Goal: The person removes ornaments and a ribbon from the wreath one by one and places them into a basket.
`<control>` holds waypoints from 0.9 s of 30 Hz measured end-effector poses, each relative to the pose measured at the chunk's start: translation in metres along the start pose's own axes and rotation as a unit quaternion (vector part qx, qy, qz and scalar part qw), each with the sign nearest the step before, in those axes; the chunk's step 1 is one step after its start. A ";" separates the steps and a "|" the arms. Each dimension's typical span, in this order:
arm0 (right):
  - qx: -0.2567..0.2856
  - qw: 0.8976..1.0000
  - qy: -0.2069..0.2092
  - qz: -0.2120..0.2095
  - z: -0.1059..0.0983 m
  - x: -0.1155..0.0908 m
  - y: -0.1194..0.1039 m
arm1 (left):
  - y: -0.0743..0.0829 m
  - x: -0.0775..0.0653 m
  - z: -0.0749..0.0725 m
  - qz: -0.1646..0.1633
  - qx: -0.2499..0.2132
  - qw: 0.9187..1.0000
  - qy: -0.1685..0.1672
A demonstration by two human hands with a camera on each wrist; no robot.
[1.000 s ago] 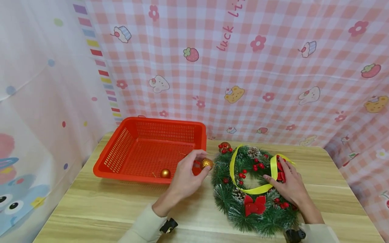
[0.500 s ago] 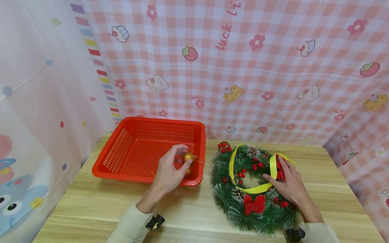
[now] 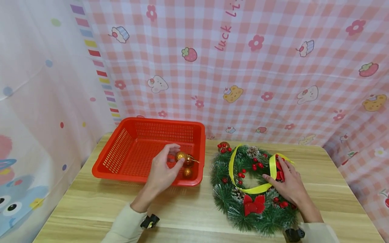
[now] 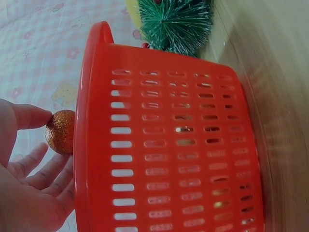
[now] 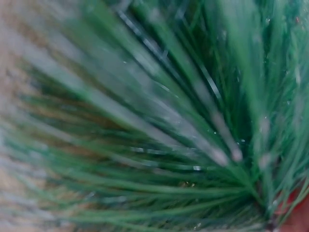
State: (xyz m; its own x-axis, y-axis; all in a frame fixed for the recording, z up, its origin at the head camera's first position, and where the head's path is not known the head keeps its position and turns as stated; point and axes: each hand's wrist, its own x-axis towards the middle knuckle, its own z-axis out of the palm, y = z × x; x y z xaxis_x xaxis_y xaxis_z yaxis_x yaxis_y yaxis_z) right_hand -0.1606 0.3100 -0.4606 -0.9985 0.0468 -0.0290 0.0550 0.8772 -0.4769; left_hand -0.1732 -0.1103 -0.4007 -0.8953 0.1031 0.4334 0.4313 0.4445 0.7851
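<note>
My left hand point(image 3: 162, 172) pinches a glittery gold bauble point(image 3: 180, 156) between thumb and fingers, over the right part of the red plastic basket point(image 3: 103, 162). In the left wrist view, that bauble point(image 4: 61, 131) shows by the basket rim. Below it in the basket are a glittery bauble point(image 3: 187, 172) and a shiny gold bauble point(image 3: 189, 161), the latter partly hidden. My right hand point(image 3: 291, 185) rests on the right side of a green Christmas wreath point(image 3: 226, 202), over a yellow ribbon point(image 3: 231, 168). Green needles point(image 5: 159, 130) fill the right wrist view, blurred.
Red berries point(image 3: 258, 166), pine cones point(image 3: 253, 152) and a red bow point(image 3: 254, 205) decorate the wreath. Another bauble point(image 3: 225, 145) sits at its upper left. A wood-grain table point(image 3: 188, 219) bears everything, with a checked curtain point(image 3: 206, 74) close behind.
My left hand has carried the glittery bauble left, from beside the wreath to over the basket. Baubles in the basket's right part are now in plainer view. The right hand has stayed put.
</note>
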 end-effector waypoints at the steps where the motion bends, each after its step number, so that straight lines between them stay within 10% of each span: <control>1: 0.000 1.000 -0.001 0.000 0.000 0.000 0.000 | -0.001 0.000 -0.001 0.000 0.002 1.000 0.002; 27: 0.003 1.000 0.006 -0.002 0.000 0.000 0.000 | -0.008 -0.006 -0.002 -0.017 0.046 0.998 -0.035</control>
State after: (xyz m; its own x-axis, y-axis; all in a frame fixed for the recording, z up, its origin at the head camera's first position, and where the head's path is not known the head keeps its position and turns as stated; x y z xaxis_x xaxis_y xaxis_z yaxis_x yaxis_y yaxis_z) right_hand -0.1608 0.3096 -0.4604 -0.9987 0.0482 -0.0164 0.0502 0.8742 -0.4829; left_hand -0.1710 -0.1163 -0.4082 -0.9163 0.1473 0.3725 0.3913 0.5280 0.7538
